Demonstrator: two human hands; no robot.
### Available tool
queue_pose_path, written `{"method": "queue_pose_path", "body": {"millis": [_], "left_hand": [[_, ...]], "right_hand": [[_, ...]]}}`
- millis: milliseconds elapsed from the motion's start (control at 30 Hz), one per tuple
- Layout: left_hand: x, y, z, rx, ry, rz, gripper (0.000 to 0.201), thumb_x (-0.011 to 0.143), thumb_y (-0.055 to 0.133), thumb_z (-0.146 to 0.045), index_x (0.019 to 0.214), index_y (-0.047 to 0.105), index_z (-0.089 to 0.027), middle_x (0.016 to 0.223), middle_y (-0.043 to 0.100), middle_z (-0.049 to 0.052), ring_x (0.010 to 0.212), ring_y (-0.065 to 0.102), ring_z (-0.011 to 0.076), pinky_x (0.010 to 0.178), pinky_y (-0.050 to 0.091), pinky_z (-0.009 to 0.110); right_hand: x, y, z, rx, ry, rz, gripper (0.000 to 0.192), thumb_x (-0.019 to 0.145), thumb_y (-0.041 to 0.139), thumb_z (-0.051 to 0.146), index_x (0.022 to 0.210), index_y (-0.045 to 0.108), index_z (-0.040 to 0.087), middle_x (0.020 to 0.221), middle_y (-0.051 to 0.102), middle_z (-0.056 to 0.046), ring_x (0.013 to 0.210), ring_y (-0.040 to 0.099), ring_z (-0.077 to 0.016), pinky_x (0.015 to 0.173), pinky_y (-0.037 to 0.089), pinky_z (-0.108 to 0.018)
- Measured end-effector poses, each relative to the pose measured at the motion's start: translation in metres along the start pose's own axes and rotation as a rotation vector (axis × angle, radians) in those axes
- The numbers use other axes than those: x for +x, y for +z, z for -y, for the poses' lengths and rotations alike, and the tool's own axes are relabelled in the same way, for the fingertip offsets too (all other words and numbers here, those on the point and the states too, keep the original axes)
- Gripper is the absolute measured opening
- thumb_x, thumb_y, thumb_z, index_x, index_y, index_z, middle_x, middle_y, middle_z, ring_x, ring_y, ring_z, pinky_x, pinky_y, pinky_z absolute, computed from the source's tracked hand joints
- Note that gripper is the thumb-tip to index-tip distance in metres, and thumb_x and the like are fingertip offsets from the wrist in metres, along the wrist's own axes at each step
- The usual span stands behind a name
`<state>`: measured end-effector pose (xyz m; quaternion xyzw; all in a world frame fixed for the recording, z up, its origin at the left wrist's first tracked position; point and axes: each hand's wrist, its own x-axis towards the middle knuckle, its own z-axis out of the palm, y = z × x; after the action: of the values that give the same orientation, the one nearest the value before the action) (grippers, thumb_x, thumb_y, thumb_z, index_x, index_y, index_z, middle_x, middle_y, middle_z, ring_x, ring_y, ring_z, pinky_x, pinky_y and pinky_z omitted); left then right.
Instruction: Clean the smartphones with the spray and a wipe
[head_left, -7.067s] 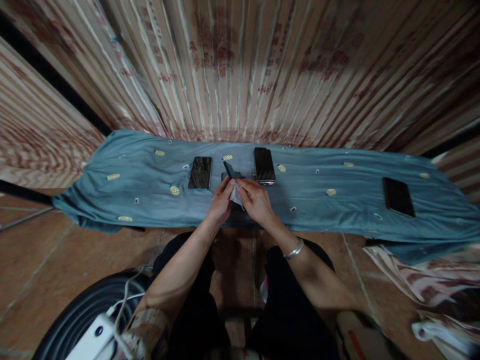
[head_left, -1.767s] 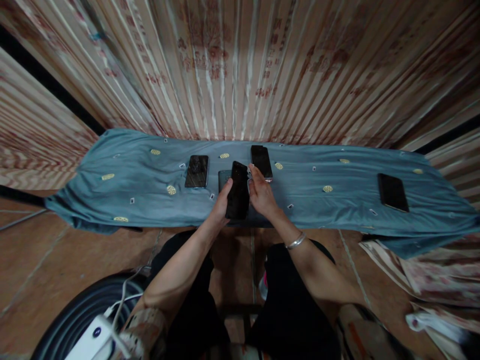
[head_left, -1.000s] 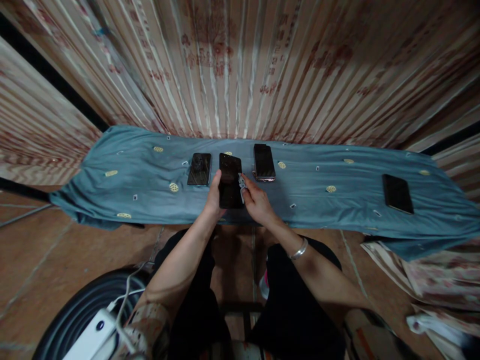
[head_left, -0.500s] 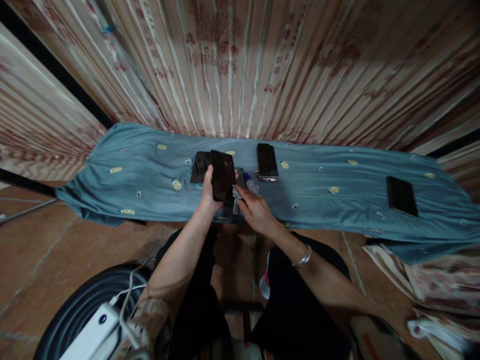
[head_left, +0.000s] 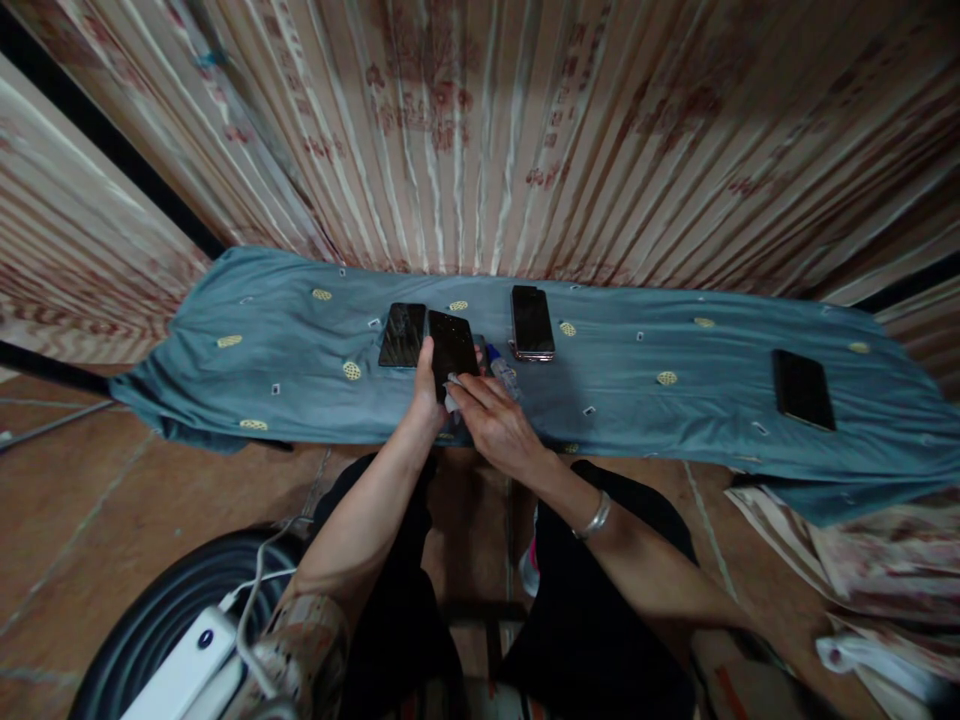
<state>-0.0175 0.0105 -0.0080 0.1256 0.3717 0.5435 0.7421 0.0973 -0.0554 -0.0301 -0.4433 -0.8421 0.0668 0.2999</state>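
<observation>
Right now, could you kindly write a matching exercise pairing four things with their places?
1. Silver metal bracelet
2. Pale crumpled wipe
3. White rectangular device
4. Blue-topped clear plastic bottle

A. Lower left of the picture
B. In the right hand, at the held black rectangular phone
C. On the blue patterned fabric
D. Around the right wrist

Pairs: 1-D; 2-B; 3-A; 4-C

Both forearms [head_left: 367, 525] slant inward; left hand [head_left: 428, 392] curled, gripping; right hand [head_left: 496, 422] palm down, pinching just beside it.
</observation>
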Motion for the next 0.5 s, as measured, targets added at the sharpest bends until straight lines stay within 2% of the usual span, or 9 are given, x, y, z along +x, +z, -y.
{"method": "queue_pose_path", "body": {"millis": [100,200,367,500], "left_hand": [[-0.005,0.001,0.004,-0.001,-0.042,0.02,0.072,0.105,0.024,-0.063,0.126,0.072,-0.014,0.097,0.081,0.011,0.1,0.079,0.0261,0.096,0.062,0.038],[-0.007,-0.001,0.009,0.01,-0.062,0.011,0.076,0.105,0.025,-0.066,0.127,0.072,-0.01,0.097,0.081,0.013,0.103,0.078,0.0271,0.101,0.061,0.04],[-0.006,-0.001,0.018,0.023,-0.022,-0.023,0.064,0.106,0.034,-0.06,0.122,0.074,-0.013,0.111,0.082,0.014,0.117,0.075,0.0305,0.108,0.057,0.043],[-0.007,0.002,0.023,0.011,0.011,-0.025,0.056,0.108,0.035,-0.053,0.126,0.071,-0.015,0.125,0.078,0.011,0.134,0.066,0.0272,0.118,0.049,0.038]], "right_hand": [[0.0,0.002,0.003,0.008,-0.021,0.001,0.049,0.103,0.04,0.01,0.146,0.063,0.016,0.148,0.065,-0.014,0.136,0.06,-0.0269,0.121,0.049,-0.049],[0.001,0.003,0.002,0.016,-0.011,0.014,0.052,0.102,0.039,0.01,0.149,0.059,0.013,0.153,0.061,-0.016,0.141,0.055,-0.0278,0.124,0.045,-0.051],[0.005,0.004,-0.007,0.027,0.038,0.013,0.056,0.101,0.039,0.011,0.156,0.052,0.013,0.159,0.055,-0.015,0.148,0.048,-0.0283,0.128,0.039,-0.054],[0.009,0.005,-0.019,0.026,0.063,-0.009,0.055,0.102,0.038,0.013,0.156,0.052,0.012,0.161,0.053,-0.014,0.154,0.042,-0.0283,0.13,0.036,-0.052]]}}
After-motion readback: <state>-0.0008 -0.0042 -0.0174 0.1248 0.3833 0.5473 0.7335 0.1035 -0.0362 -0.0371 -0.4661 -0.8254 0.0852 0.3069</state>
